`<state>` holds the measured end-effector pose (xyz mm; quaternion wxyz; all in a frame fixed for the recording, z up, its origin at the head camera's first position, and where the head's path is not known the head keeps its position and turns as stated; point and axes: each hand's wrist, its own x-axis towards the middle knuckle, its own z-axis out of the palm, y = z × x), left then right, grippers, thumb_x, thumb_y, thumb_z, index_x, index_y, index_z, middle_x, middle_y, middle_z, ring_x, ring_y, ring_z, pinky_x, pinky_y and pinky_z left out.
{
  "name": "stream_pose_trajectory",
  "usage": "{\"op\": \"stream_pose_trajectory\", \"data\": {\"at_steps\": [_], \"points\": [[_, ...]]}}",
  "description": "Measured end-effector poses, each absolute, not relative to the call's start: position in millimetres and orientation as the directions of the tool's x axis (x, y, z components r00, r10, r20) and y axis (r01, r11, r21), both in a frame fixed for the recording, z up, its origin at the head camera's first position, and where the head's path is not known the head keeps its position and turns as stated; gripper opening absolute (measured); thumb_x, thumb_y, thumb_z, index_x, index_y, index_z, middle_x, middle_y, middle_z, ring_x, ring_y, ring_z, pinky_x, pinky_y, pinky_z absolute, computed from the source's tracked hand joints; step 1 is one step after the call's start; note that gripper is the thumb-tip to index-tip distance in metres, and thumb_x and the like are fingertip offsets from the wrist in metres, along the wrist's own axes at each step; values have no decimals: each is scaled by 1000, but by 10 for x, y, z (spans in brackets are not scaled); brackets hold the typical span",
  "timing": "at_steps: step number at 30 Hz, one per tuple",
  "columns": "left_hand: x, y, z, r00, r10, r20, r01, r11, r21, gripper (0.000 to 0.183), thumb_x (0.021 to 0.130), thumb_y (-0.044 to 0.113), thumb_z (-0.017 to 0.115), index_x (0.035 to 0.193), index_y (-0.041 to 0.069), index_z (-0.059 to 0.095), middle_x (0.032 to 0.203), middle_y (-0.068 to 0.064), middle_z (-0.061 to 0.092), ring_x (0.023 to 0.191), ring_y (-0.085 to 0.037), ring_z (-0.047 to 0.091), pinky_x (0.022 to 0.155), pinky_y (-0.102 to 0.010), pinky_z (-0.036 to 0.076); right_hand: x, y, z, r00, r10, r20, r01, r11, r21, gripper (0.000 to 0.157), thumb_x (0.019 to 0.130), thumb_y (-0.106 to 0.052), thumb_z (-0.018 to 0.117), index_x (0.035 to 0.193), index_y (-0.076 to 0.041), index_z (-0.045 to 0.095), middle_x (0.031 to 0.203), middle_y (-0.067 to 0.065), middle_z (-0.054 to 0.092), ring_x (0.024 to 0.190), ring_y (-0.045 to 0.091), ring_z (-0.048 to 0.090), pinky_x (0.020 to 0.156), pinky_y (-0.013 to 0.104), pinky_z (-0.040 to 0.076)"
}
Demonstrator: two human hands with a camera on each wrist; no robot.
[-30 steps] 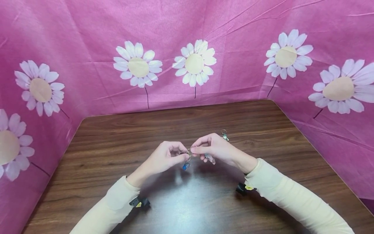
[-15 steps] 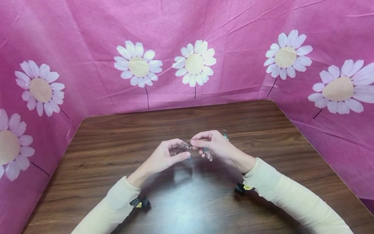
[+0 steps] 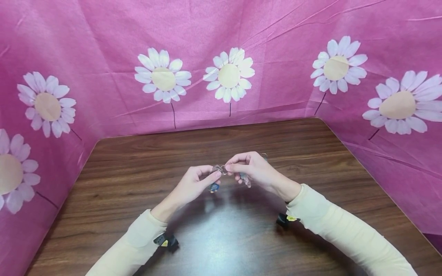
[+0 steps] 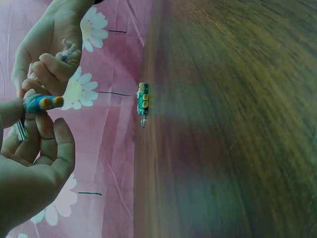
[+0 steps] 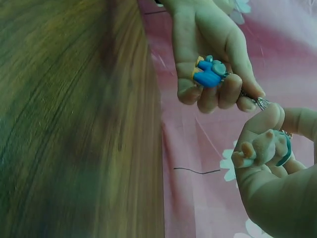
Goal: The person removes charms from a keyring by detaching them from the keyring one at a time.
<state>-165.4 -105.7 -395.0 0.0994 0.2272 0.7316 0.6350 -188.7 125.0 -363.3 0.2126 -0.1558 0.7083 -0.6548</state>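
Observation:
Over the middle of the table, my left hand pinches a metal key ring between thumb and forefinger. From it hangs a keychain figure in blue with yellow-orange feet, against the left fingers. My right hand pinches a ring right beside it at the fingertips. Its pale figure with a teal band dangles under the right palm. The rings meet between both hands; whether they are linked I cannot tell. A green and yellow keychain lies on the table, mostly behind the right hand in the head view.
The brown wood-grain table runs back to a pink cloth printed with white daisies, which surrounds its back and sides. Small black devices are strapped at both wrists.
The left thumb has come up against the rings, after standing apart from the forefinger. The blue figure has swung left beneath the left fingers. My right hand has risen slightly, covering more of the table keychain.

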Motion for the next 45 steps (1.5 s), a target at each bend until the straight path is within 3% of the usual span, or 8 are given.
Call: {"op": "stream_pose_trajectory", "data": {"at_steps": [5,11,17,24,28,34,41,45], "points": [[-1652,-1064,-3928,-885,441,146,217,115,969,23,102,16,63,107,-4,73,88,-17,73,80,-15,69,82,-28,55,-1905,1281,-3634,-850,-516,-105,6,190,-982,17,91,-17,74,102,-4,75,74,8,70,52,15,53,39,23,39],[-1642,-1076,-3918,-868,480,129,212,124,969,23,101,17,64,102,-5,73,82,-12,72,70,-15,66,71,-26,55,-1898,1286,-3614,-830,-547,-108,-67,290,-955,17,92,-19,74,101,-6,75,74,9,68,54,16,56,39,23,38],[-1641,-1110,-3894,-830,541,133,261,167,951,23,99,22,70,86,3,74,70,-5,69,67,-18,63,68,-27,51,-1872,1280,-3592,-820,-562,-109,-93,318,-944,11,93,-17,73,101,-10,77,77,22,67,56,22,58,38,26,39],[-1649,-1162,-3861,-821,558,123,270,188,944,22,99,22,69,84,6,71,69,-6,66,66,-26,61,63,-31,49,-1893,1317,-3602,-799,-586,-134,-60,300,-952,24,97,-27,70,112,-7,74,79,17,70,56,17,61,38,24,41],[-1655,-1178,-3846,-824,554,118,257,180,949,20,100,21,67,88,6,71,71,-8,66,63,-22,61,59,-33,51,-1904,1330,-3617,-803,-579,-141,-51,302,-952,26,98,-26,70,113,-6,74,78,14,71,56,17,62,38,23,41],[-1667,-1180,-3840,-845,525,104,250,214,944,17,101,22,66,96,8,73,82,-5,73,74,-17,69,78,-42,58,-1905,1320,-3618,-810,-568,-145,-48,311,-949,27,95,-27,73,112,-6,75,74,9,69,56,15,61,39,23,41],[-1704,-1207,-3803,-792,608,50,261,264,929,15,101,21,65,93,11,73,82,-2,73,72,-15,66,68,-38,55,-1902,1318,-3640,-806,-569,-163,-36,323,-946,28,94,-27,74,110,-4,76,76,9,70,56,15,59,38,24,40],[-1709,-1204,-3784,-750,661,17,234,242,942,16,101,19,65,93,7,72,80,-6,72,71,-17,66,69,-36,57,-1903,1305,-3670,-801,-580,-146,-67,329,-942,23,95,-26,73,106,-6,76,75,12,69,56,15,59,38,24,39]]}}
